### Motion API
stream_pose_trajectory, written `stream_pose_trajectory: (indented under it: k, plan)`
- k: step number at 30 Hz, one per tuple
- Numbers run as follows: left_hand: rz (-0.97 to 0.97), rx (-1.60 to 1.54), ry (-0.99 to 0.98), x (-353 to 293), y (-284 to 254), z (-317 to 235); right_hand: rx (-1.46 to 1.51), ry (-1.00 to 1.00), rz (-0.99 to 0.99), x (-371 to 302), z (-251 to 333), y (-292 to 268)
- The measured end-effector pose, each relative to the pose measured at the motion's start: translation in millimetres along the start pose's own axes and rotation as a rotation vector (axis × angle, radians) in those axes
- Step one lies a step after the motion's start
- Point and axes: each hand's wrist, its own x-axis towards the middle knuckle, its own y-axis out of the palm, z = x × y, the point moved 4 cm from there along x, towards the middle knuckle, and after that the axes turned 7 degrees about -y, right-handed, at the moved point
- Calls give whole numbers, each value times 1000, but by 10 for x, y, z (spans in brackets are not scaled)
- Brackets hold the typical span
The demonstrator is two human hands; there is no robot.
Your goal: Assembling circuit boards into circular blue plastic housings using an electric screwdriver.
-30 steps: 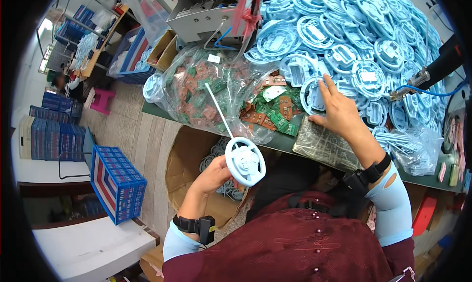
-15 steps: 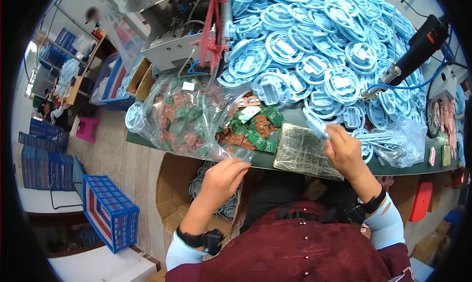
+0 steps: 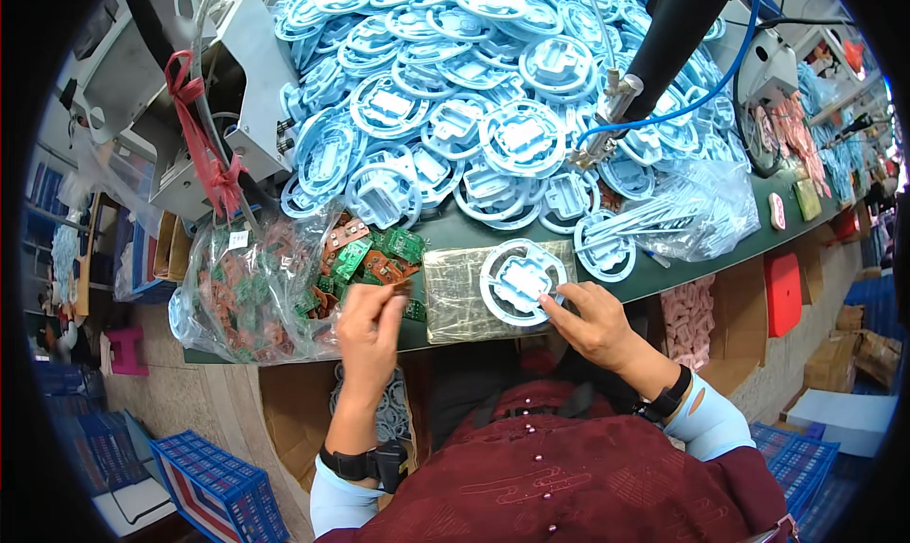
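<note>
A light-blue round plastic part (image 3: 523, 280) lies on a flat block wrapped in yellowish tape (image 3: 455, 292). My right hand (image 3: 599, 327) grips the right side of its rim with thumb and fingers. To the left, my left hand (image 3: 368, 327) is closed in a pinch at the edge of a heap of green and orange circuit boards (image 3: 374, 254). A small brownish circuit board (image 3: 402, 285) shows at its fingertips, mostly hidden. Beside that hand, a clear plastic bag (image 3: 256, 287) holds more of the boards.
A big pile of light-blue round parts (image 3: 445, 79) covers the back of the green table (image 3: 682, 278). A black electric screwdriver (image 3: 664, 60) hangs at the right, above a clear bag of thin white sticks (image 3: 701, 202). A grey metal machine (image 3: 237, 98) stands at the back left.
My right hand has brought the round part down flat onto the taped block. My left hand has moved from the bag's edge to the circuit boards. The whole view has turned rightward.
</note>
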Motion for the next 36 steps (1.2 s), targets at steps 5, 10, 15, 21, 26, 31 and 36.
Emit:
stream_pose_trajectory:
  k: [5, 10, 15, 21, 26, 31, 36]
  plan:
    - [307, -349, -417, 30, 541, -104, 18, 28, -1, 7, 8, -54]
    - [200, 14, -322, 44, 506, -195, -31, 92, 32, 1, -100, -88]
    - [114, 43, 45, -5, 484, -253, -62, 165, 16, 56, -120, -197]
    - [267, 57, 129, 66, 486, -215, 26, 22, 94, 76, -81, -1]
    - [266, 57, 213, 60, 419, -306, -43, -32, -39, 104, -261, 24]
    - [136, 70, 291, 62, 367, -384, -56, -28, 108, 180, -126, 41]
    - [167, 82, 363, 134, 469, -487, 54, -80, 8, 177, -154, 129]
